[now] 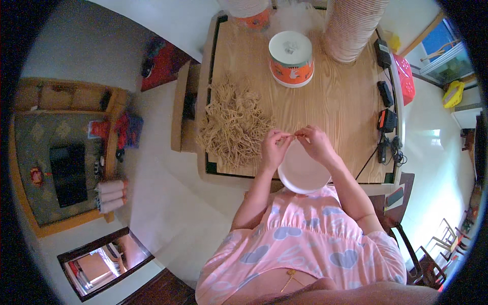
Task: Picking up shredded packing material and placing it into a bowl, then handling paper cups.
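Observation:
A white round tub point(305, 173) is at the table's near edge, close against my body, with its pale round face toward me. At the tub's far rim, my left hand point(277, 148) and my right hand point(316, 145) are brought together. Both thumbs and forefingers are pinched, and the fingertips almost meet. What lies between them is too small to make out. Just left of my left hand spreads a loose heap of tan twine pieces point(236, 124).
Farther back stands an orange-and-white tub point(292, 71) with small pale bits on its top. Tall stacks of white tubs point(353, 30) rise at the far edge. Black adapters point(386, 121) and cables line the table's right side. A dark chair point(401, 203) stands at the near right.

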`<action>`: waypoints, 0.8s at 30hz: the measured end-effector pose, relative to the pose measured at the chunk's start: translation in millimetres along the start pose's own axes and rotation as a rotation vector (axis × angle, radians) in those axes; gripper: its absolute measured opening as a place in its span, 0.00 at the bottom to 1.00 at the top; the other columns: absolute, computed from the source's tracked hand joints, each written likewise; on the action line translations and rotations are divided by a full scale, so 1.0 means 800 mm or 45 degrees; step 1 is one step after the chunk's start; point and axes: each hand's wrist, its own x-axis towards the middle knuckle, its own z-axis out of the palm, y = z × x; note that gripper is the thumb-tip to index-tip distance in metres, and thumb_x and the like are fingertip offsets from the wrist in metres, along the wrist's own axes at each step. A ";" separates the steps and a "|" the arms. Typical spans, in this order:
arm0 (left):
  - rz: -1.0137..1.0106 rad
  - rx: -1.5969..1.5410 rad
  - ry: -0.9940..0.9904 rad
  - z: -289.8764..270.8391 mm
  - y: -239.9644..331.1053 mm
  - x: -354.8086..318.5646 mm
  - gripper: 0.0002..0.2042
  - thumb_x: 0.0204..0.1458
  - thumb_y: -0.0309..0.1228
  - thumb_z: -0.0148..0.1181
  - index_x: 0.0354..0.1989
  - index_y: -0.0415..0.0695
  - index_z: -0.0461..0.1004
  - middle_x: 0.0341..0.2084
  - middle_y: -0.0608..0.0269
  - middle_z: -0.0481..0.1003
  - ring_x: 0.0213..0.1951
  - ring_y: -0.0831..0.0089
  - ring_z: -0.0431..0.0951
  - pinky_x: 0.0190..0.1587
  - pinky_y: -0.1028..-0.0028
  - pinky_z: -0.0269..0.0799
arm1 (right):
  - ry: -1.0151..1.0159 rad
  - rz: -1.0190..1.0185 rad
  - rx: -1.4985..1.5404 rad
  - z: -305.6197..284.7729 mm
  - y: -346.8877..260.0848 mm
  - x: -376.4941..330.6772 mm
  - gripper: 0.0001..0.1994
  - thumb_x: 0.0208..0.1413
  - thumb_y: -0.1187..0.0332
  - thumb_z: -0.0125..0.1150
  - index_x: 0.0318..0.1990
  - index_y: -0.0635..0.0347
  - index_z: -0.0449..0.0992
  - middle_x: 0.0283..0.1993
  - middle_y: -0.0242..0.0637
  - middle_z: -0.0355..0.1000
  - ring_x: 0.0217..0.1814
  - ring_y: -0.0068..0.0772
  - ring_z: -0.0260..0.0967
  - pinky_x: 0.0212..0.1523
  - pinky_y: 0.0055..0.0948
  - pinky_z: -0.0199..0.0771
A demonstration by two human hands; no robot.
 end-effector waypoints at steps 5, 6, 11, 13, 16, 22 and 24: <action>-0.092 -0.094 -0.009 0.002 0.008 -0.005 0.05 0.45 0.25 0.61 0.30 0.39 0.76 0.23 0.63 0.72 0.25 0.74 0.71 0.30 0.77 0.67 | -0.091 0.028 0.112 -0.002 0.000 0.006 0.07 0.49 0.65 0.56 0.32 0.57 0.76 0.30 0.44 0.72 0.33 0.45 0.71 0.33 0.39 0.70; -0.081 -0.098 -0.006 0.007 0.004 -0.007 0.05 0.45 0.25 0.61 0.30 0.39 0.76 0.23 0.63 0.72 0.25 0.74 0.71 0.30 0.77 0.67 | -0.146 0.052 0.154 -0.004 0.001 0.007 0.07 0.48 0.65 0.57 0.31 0.57 0.76 0.29 0.44 0.73 0.31 0.44 0.72 0.31 0.38 0.70; -0.417 -0.351 0.027 0.015 -0.007 -0.015 0.05 0.46 0.27 0.62 0.30 0.39 0.77 0.25 0.62 0.75 0.27 0.79 0.73 0.30 0.79 0.69 | -0.183 0.176 0.197 -0.008 0.000 0.009 0.08 0.47 0.64 0.60 0.32 0.57 0.77 0.27 0.42 0.74 0.28 0.36 0.72 0.30 0.35 0.71; -0.409 -0.385 0.032 0.018 -0.006 -0.017 0.05 0.46 0.27 0.62 0.30 0.39 0.77 0.25 0.64 0.75 0.27 0.80 0.73 0.30 0.80 0.69 | -0.181 0.225 0.250 -0.010 -0.002 0.007 0.08 0.47 0.64 0.60 0.33 0.56 0.77 0.27 0.41 0.74 0.27 0.34 0.72 0.30 0.34 0.71; -0.392 -0.508 0.038 0.025 -0.004 -0.020 0.05 0.47 0.27 0.61 0.31 0.39 0.77 0.24 0.66 0.75 0.27 0.81 0.73 0.31 0.81 0.69 | -0.354 0.285 0.225 -0.016 -0.012 0.006 0.09 0.47 0.66 0.61 0.33 0.62 0.75 0.27 0.39 0.73 0.29 0.27 0.68 0.31 0.30 0.69; -0.429 -0.616 0.076 0.027 0.000 -0.023 0.05 0.48 0.27 0.60 0.30 0.39 0.76 0.24 0.68 0.74 0.27 0.82 0.72 0.31 0.81 0.68 | -0.366 0.291 0.325 -0.017 -0.002 0.005 0.07 0.46 0.69 0.62 0.29 0.63 0.75 0.24 0.32 0.71 0.28 0.19 0.65 0.28 0.25 0.67; -0.516 -0.641 0.085 0.026 0.003 -0.023 0.05 0.48 0.27 0.59 0.30 0.39 0.75 0.25 0.67 0.74 0.27 0.82 0.71 0.31 0.81 0.68 | -0.243 0.325 0.448 -0.021 -0.002 0.003 0.06 0.47 0.70 0.62 0.28 0.63 0.74 0.23 0.29 0.70 0.28 0.17 0.64 0.29 0.22 0.66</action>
